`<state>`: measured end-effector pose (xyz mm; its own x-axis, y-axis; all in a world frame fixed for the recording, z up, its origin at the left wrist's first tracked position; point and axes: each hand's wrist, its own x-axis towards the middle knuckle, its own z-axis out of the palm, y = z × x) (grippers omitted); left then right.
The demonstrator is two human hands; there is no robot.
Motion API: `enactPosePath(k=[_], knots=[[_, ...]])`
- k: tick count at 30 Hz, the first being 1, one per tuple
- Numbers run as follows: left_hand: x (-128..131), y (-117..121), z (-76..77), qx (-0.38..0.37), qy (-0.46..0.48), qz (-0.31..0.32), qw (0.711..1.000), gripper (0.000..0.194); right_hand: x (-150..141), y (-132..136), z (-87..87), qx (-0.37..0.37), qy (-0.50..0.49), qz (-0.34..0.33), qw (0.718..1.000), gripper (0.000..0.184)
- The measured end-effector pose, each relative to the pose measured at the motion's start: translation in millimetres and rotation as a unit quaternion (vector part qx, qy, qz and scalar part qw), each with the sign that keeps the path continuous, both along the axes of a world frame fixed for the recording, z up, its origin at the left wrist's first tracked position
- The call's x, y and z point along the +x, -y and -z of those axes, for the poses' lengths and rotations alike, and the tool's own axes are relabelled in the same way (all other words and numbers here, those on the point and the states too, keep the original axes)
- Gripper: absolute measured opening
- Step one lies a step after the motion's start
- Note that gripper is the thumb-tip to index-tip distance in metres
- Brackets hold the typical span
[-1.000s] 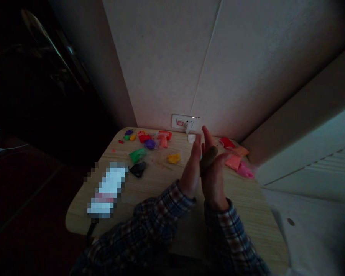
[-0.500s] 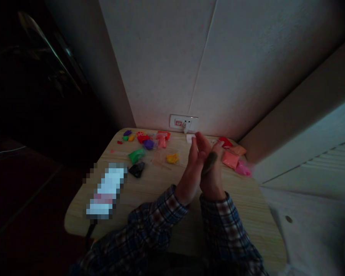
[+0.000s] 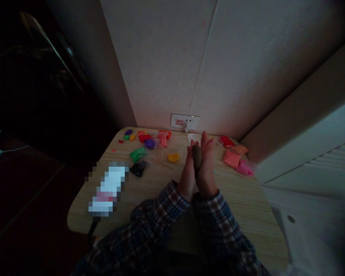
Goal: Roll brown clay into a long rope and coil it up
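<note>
My left hand (image 3: pixel 187 174) and my right hand (image 3: pixel 206 168) are raised upright over the wooden table (image 3: pixel 161 191), palms pressed together. Between the palms sits a dark brown lump of clay (image 3: pixel 197 156), squeezed into an elongated shape. The fingers of both hands point up and away from me. Both wrists wear plaid sleeves.
Small bags and bits of coloured clay lie on the far half of the table: green (image 3: pixel 137 154), black (image 3: pixel 138 168), purple (image 3: pixel 150 143), yellow (image 3: pixel 173 157), red (image 3: pixel 227 141), orange-pink (image 3: pixel 231 158), pink (image 3: pixel 244 169). A blurred white object (image 3: pixel 107 188) lies left. A wall socket (image 3: pixel 184 122) is behind.
The palms have slid against each other and come level, wrists now touching. The brown clay has shifted from the right palm's edge to upright between both hands.
</note>
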<state>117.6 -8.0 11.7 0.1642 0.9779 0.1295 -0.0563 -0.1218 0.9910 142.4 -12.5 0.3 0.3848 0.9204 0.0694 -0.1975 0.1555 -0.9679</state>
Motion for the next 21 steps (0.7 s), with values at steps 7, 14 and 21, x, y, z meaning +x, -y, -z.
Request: enactPosePath(k=[7, 14, 21], knots=[[-6, -1, -9.6, -0.22, 0.379, 0.065, 0.897, 0.045, 3, -5, -3.6, 0.039, 0.056, 0.003, 0.998, 0.057], [-4, -5, -15.7, -0.265, 0.341, -0.043, 0.901, 0.054, -1, 11, -2.3, 0.174, 0.2, -0.038, 0.963, 0.055], [-15, -14, -14.0, -0.307, 0.32, -0.059, 0.894, 0.043, -3, 21, -2.1, 0.144, 0.139, 0.035, 0.979, 0.047]])
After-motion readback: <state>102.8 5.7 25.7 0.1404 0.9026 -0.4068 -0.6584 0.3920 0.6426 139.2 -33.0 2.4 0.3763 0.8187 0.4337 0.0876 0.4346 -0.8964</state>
